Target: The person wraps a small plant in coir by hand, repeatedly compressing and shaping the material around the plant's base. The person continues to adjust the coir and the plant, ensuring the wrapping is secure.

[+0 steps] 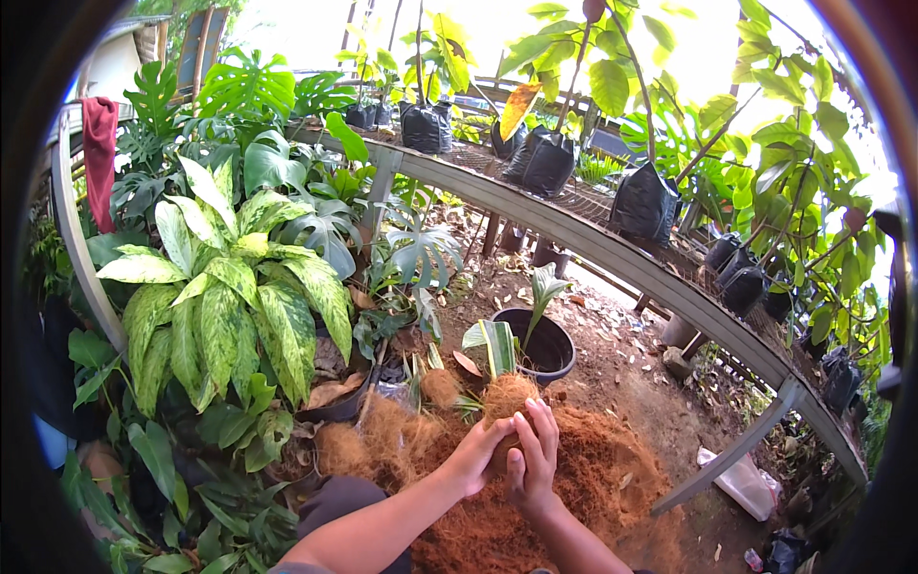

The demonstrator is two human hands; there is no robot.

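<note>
Grey-framed mesh bench [574, 247] sweeps from upper centre to lower right of the frame. Big plant with speckled yellow-green leaves [220, 287] fills the left side. Heap of loose reddish-brown fibre [602, 469], lower centre, under and around my hands. Black plastic bags [645, 204] holding plants stand on the bench, upper right. Dark red cloth [98, 163] hangs upper left. Pale plastic bag [746, 486] on the ground, lower right. Round black pot [562, 362] right of centre, just beyond my hands. My left hand [475, 454] and right hand [535, 467], lower centre: fingers of both curled, grasping the fibre ball [510, 394] from either side. Ball sits just below centre; upright green leaf with yellowish edges [499, 346] rises at its top. Smaller fibre clump [441, 387] lies just left, untouched.
</note>
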